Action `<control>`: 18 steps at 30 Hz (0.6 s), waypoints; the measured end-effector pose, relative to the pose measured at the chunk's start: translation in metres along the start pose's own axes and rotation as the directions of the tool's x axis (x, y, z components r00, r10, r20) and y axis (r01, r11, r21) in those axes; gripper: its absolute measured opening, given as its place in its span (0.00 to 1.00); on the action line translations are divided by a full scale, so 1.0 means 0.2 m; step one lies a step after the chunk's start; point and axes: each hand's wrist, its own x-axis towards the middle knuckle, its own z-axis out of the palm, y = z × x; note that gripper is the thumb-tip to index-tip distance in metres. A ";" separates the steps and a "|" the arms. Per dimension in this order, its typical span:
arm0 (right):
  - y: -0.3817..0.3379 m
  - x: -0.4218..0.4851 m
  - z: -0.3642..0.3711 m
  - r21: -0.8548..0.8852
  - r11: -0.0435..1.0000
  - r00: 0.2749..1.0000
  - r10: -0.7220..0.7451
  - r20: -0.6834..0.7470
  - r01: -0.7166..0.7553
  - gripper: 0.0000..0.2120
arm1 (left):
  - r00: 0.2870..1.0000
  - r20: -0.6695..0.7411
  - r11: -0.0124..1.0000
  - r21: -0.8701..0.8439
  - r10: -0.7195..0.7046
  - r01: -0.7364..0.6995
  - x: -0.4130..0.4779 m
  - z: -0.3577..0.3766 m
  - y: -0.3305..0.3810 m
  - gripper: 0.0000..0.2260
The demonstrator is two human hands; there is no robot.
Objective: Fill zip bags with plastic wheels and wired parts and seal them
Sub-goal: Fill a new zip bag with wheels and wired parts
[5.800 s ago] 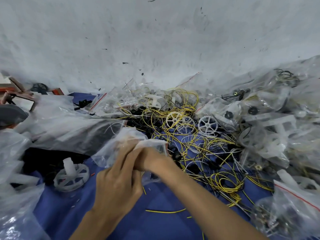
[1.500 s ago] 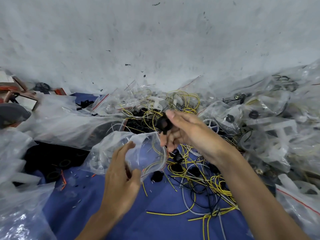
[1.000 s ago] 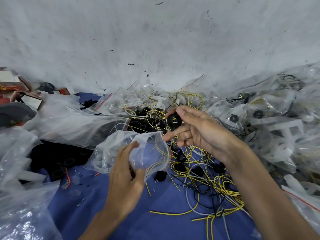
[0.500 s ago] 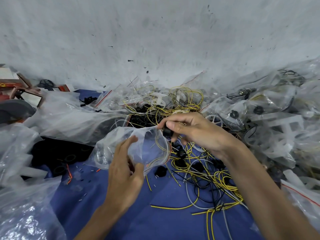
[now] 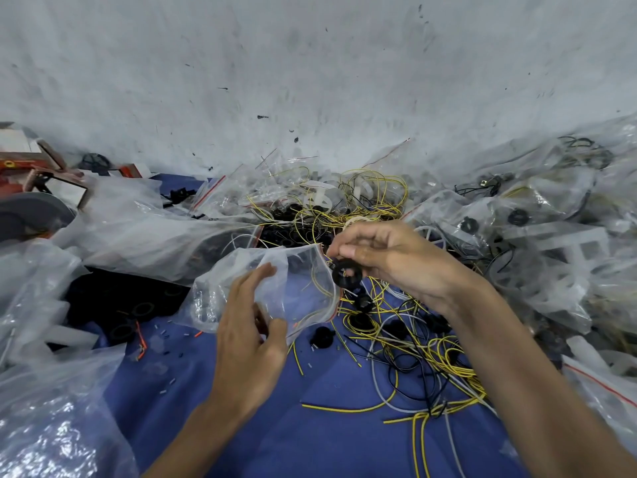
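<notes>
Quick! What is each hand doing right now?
Left hand: holds the clear zip bag.
Right hand: pinches a black ring part beside the bag's mouth.

We get soft, even, rather cool light, with no lamp we can place; shadows are weak and soft-edged; the crumpled plastic sheet [image 5: 58, 426] at lower left throws small hard white glints, and the clear zip bag [image 5: 296, 281] carries a pale sheen; the black ring [image 5: 346, 273] reads as a flat dark shape with little surface detail; the wide lens bows the foot of the wall [image 5: 310, 81] into a curve; the centre is fairly sharp, the corners smear, and the left hand [image 5: 248, 343] and right hand [image 5: 396, 260] look slightly soft.
</notes>
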 end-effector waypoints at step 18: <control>0.09 0.05 0.17 -0.234 0.972 0.997 -0.022 -0.068 0.006 0.04 | 0.999 -0.017 1.000 0.007 0.027 -0.027 0.00 0.01 0.00 0.26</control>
